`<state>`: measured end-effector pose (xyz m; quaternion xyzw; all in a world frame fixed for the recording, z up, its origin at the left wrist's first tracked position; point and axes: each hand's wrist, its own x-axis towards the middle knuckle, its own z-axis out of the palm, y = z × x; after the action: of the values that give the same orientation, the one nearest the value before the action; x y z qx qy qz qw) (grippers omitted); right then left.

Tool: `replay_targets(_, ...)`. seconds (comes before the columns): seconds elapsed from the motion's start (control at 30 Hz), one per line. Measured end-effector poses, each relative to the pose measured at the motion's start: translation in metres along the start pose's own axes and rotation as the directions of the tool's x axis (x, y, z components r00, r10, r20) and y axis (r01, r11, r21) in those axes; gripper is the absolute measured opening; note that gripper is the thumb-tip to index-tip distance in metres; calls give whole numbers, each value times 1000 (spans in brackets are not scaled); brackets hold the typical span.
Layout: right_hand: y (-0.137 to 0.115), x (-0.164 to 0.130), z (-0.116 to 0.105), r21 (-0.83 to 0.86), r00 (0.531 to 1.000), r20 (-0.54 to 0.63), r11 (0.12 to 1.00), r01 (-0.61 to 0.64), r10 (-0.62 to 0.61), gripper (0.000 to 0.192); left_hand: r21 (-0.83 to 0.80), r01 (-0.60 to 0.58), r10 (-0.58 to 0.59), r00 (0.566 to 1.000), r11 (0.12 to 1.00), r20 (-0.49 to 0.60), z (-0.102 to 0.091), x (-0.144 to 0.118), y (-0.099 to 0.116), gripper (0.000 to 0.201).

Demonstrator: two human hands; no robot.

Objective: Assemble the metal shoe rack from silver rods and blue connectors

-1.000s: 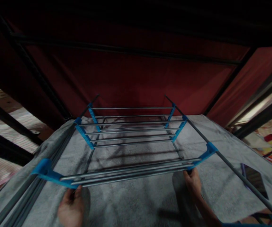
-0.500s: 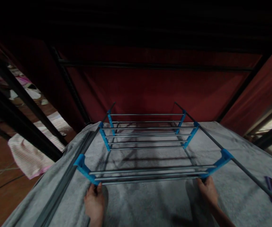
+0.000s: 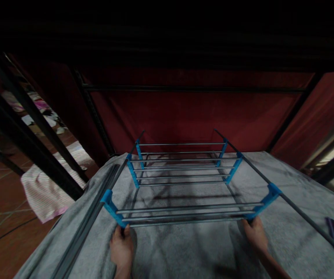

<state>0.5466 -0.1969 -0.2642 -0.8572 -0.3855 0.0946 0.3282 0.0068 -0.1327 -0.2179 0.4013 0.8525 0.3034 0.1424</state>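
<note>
Background: dark red fabric panel framed by black bars.
Surface: grey towel spread flat.
Rack: metal drying rack with blue joints, lying on the towel.
Left hand: fingers curled round the rack's near-left blue corner.
Right hand: fingers closed on the near-right blue corner.
Floor, left: striped pink cloth.
</note>
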Motion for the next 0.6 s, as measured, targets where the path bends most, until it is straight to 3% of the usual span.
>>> replay_targets(0.2,-4,-2,-1,-6,999,-38,1000,29,-29,52,-107,-55,54,998,993,-14,-3,1,1,37)
replay_targets(0.4,-6,-3,4,-75,999,-46,997,10,-13,45,-66,-53,56,998,996,42,-1,6,-3,41)
replay_targets(0.6,-19,-4,3,-107,999,-48,994,4,-9,39,30,-148,145,986,989,86,-2,13,0,35)
